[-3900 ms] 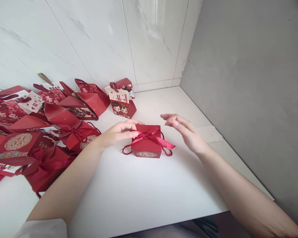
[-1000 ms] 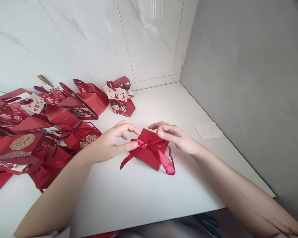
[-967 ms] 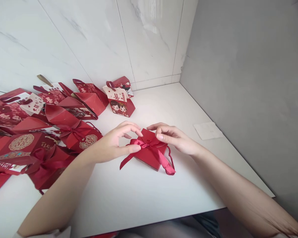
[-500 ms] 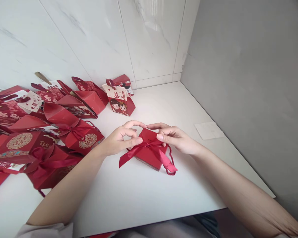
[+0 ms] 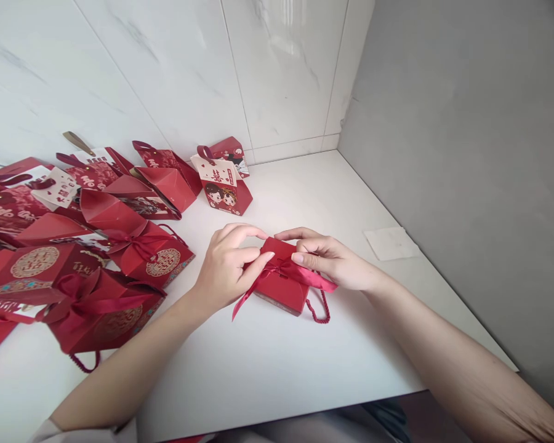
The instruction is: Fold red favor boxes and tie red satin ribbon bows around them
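A small red gift box (image 5: pixel 283 292) lies on the white table (image 5: pixel 240 375) between my two hands. A red satin ribbon (image 5: pixel 321 281) is tied across its top, one tail trailing to each side. My left hand (image 5: pixel 231 261) grips the box's left side, thumb near the knot and index finger at the far edge. On the other side, my right hand (image 5: pixel 330 258) holds the box with its thumb on top by the ribbon; its curled fingers are partly hidden. A twisted red cord handle (image 5: pixel 322 311) loops out at the box's right.
Many red gift boxes crowd the left, including a ribboned box (image 5: pixel 106 307) close to my left forearm. A box with cartoon figures (image 5: pixel 221 192) stands near the tiled wall (image 5: pixel 286 80). At right lies a flat white packet (image 5: pixel 391 243), beside the grey wall (image 5: pixel 466 154).
My left hand has turned and shifted, its wrist moving right. The ribbon tails have swung, the right one now stretching sideways under my right hand. The box has turned slightly.
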`<action>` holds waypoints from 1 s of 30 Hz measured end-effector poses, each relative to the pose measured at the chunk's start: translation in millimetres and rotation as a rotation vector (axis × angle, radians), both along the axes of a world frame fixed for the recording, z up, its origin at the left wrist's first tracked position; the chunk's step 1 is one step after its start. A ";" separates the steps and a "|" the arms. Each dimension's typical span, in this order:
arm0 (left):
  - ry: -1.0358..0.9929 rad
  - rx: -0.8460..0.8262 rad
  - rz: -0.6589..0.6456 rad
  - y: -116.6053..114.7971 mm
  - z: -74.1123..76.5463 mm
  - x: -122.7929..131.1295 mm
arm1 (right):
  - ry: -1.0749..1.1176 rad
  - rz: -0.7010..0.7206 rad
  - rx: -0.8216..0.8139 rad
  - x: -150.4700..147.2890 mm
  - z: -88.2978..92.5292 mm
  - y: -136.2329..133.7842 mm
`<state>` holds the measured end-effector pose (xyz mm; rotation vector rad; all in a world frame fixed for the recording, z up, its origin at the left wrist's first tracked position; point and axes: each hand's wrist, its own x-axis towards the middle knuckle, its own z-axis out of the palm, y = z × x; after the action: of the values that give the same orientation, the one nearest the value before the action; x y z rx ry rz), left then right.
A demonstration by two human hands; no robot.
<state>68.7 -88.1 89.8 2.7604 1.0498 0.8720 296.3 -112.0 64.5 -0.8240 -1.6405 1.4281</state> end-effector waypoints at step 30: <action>-0.200 -0.419 0.071 1.0 -11.8 -3.8 | -0.015 -0.087 -0.028 3.6 -8.3 7.2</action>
<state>64.9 -87.1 78.0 2.2575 1.1450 0.8057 299.9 -104.8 56.2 -0.9129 -1.5799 1.3898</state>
